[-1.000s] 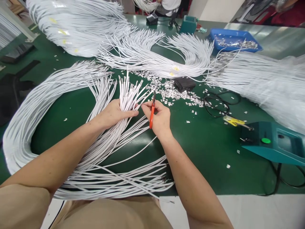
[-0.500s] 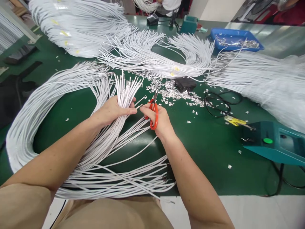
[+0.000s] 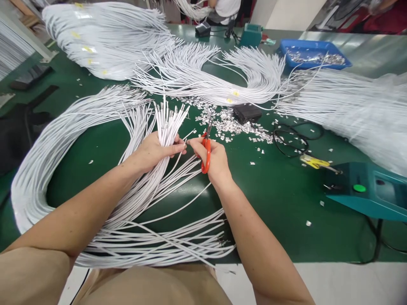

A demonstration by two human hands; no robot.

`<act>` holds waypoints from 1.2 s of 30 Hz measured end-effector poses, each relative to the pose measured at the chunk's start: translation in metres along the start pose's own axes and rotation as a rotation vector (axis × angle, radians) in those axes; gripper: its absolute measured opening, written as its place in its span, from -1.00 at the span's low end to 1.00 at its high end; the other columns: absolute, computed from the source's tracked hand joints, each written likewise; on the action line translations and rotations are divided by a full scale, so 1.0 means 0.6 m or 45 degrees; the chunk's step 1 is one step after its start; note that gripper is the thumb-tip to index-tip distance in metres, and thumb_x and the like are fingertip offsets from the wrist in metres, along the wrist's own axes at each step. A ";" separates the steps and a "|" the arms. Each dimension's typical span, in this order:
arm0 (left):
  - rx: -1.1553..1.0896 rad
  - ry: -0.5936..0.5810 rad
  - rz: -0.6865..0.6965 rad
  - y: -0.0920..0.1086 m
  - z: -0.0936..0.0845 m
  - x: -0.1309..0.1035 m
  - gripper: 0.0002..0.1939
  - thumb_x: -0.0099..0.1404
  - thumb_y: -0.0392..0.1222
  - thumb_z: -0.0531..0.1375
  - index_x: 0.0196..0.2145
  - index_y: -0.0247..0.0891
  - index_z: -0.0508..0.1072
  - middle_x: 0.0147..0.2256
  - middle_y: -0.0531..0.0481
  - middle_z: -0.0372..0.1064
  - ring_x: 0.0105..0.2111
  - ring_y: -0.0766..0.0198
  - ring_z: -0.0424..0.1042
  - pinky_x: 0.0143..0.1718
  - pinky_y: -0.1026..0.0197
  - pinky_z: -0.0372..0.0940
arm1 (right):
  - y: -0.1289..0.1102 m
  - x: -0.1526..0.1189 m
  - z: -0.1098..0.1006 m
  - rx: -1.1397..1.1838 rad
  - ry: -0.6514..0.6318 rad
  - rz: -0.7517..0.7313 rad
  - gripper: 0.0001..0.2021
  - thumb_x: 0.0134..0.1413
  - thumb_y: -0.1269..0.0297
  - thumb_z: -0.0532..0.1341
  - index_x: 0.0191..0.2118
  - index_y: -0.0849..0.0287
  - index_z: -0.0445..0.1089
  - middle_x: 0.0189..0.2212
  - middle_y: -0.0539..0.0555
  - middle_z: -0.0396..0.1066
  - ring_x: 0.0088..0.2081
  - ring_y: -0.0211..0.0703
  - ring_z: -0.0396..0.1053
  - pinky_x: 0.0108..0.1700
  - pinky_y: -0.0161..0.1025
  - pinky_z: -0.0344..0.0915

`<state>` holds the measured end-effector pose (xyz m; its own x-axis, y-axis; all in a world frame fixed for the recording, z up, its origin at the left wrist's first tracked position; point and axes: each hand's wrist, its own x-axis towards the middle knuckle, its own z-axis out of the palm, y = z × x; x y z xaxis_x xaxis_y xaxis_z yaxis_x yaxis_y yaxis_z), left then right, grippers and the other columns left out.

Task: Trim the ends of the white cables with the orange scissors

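Observation:
My left hand is closed round an upright bunch of white cables, whose ends fan out above the thumb. Between its thumb and fingertips runs a single white cable, slanting up to the right. In my right hand are scissors with orange handles, their dark blades pointing up and away from me. The right thumb and forefinger are nearly at the left fingertips, by that single cable; whether they pinch it I cannot tell. More loose white cables lie below my hands, their ends towards the right.
Small silvery scraps are scattered beyond my hands, around a black block. A blue tray holds more scraps. Cable bundles fill the back and left. At right are a teal machine and yellow-handled pliers. A person sits behind the table.
My left thumb and fingertips have come together on the single cable, close to my right fingertips. The scissors have turned slightly in my right hand. The view has shifted a little.

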<state>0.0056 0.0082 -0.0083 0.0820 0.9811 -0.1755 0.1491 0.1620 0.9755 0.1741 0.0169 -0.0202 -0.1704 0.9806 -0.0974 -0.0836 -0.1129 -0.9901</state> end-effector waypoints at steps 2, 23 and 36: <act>0.023 -0.010 0.009 -0.001 0.001 -0.001 -0.66 -0.03 -0.08 0.40 -0.37 -0.28 0.40 -0.40 -0.02 0.46 -0.38 0.22 0.46 -0.45 0.28 0.26 | 0.002 0.001 0.001 0.083 -0.007 0.003 -0.73 -0.10 0.04 0.31 -0.43 0.18 0.50 -0.53 -0.02 0.40 -0.40 -0.24 0.34 -0.27 -0.27 0.27; 0.403 0.112 0.103 0.006 -0.004 -0.001 -0.73 -0.03 -0.12 0.38 -0.39 -0.29 0.47 -0.35 -0.04 0.52 -0.30 0.13 0.48 -0.19 0.12 0.34 | 0.014 0.005 -0.023 -1.522 -0.161 -0.319 -0.78 0.11 0.22 0.14 -0.47 0.16 0.40 -0.41 0.09 0.41 -0.34 -0.14 0.33 -0.34 -0.22 0.05; 0.427 0.153 0.166 0.002 -0.001 -0.001 -0.75 -0.03 -0.14 0.38 -0.42 -0.28 0.46 -0.38 0.01 0.50 -0.32 0.17 0.48 -0.21 0.16 0.33 | 0.020 0.005 -0.025 -1.645 -0.169 -0.303 -0.72 0.17 0.12 0.12 -0.43 0.14 0.45 -0.39 0.06 0.43 -0.35 -0.18 0.35 -0.40 -0.26 0.03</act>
<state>0.0051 0.0079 -0.0067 0.0086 0.9998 -0.0166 0.4613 0.0108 0.8872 0.1873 0.0211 -0.0339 -0.3822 0.9236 0.0290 0.8536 0.3649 -0.3717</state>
